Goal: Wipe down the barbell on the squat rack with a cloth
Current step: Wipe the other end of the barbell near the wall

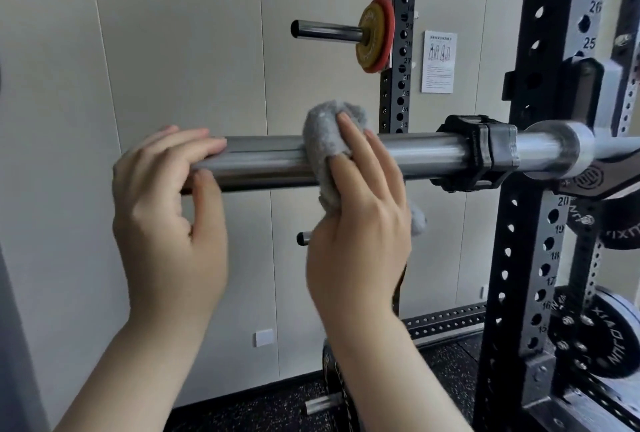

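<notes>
Closest to me are the person's two bare forearms, raised toward the bar. The left hand [166, 203] curls over the free end of the barbell sleeve [415, 156] — fingers draped across the top, thumb beneath — which looks like a steadying hold so the sleeve won't spin while it is rubbed. Just beside it, the right hand [356, 220] clamps a grey cloth [322, 147] around the same sleeve, fingers over the top and the fabric wrapped round the metal, a loose tail hanging below the palm. The two hands sit near each other but do not touch.

Farther along, a black collar [481, 154] is locked on the sleeve, and past it the bar's bright shoulder rests against the hook on the black squat rack upright [540, 223] — so the barbell lies level, carried by the rack. Wiping seems under way on this outer stretch; I'd judge the collar and shaft beyond remain to be done.

Behind, a rear upright [398, 50] carries a peg with a yellow and red plate [375, 35], and a printed notice [439, 62] hangs on the pale wall.
</notes>
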Available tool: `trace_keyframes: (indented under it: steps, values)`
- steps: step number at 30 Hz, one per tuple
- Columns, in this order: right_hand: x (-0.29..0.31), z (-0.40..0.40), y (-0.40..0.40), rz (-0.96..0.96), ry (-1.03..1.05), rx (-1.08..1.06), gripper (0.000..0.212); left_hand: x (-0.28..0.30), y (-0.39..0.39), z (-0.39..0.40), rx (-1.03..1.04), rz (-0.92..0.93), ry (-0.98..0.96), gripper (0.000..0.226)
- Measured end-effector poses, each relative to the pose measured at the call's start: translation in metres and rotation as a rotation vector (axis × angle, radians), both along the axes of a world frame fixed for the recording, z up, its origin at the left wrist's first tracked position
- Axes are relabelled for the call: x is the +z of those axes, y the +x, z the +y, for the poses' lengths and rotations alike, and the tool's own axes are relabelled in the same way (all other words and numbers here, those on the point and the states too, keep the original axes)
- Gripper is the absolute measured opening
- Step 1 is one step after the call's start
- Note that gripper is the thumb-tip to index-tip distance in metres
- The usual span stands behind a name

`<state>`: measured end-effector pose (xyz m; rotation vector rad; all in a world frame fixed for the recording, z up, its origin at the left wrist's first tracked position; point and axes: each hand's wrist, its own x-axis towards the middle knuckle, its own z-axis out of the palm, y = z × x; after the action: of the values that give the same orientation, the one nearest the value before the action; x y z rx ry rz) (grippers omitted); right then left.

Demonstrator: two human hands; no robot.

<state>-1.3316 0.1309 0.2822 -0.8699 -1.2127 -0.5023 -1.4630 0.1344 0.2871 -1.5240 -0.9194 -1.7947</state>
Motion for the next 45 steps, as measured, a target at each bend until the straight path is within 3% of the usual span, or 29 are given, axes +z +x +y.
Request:
trace_keyframes:
  steps: [6,12,16,18,20,24,29,35,39,41,45]
  values:
    - [-0.012,-0.009,-0.011,-0.295,0.016,-0.003,0.059,-0.001,-0.002,-0.001,0.022,0.077,-0.051,0.028]
    - [0.009,0.0,0.0,0.014,-0.011,-0.059,0.054,0.003,0.004,-0.005,-0.046,-0.004,-0.122,0.028]
    - [0.001,-0.01,-0.026,-0.28,0.028,-0.02,0.042,0.002,0.009,-0.002,-0.049,-0.022,-0.172,0.033]
    - [-0.008,-0.007,-0.008,-0.329,0.029,-0.025,0.049,0.003,0.008,-0.004,-0.037,0.0,-0.172,0.032]
    - [-0.011,-0.002,0.014,-0.258,-0.017,-0.078,0.058,0.003,0.009,-0.008,0.019,0.008,-0.173,0.031]
    - [0.012,-0.004,0.0,-0.056,-0.116,-0.067,0.054,0.002,0.02,-0.014,0.131,-0.064,-0.205,0.03]
    - [-0.004,-0.011,-0.008,-0.34,-0.03,-0.029,0.029,0.0,0.021,-0.014,0.114,-0.064,-0.174,0.029]
    - [0.013,0.0,0.024,0.036,-0.105,0.011,0.044,-0.004,0.032,-0.009,0.092,-0.027,-0.097,0.034]
    - [0.008,-0.006,-0.005,-0.292,-0.027,-0.085,0.03,-0.001,0.04,-0.004,0.103,-0.102,-0.118,0.025]
    - [-0.001,-0.002,0.011,-0.35,-0.03,-0.101,0.028,-0.001,0.035,-0.003,0.112,-0.073,-0.112,0.024]
    - [-0.004,0.015,0.067,0.019,-0.092,-0.135,0.027,0.003,0.025,-0.003,0.134,0.014,-0.096,0.025]
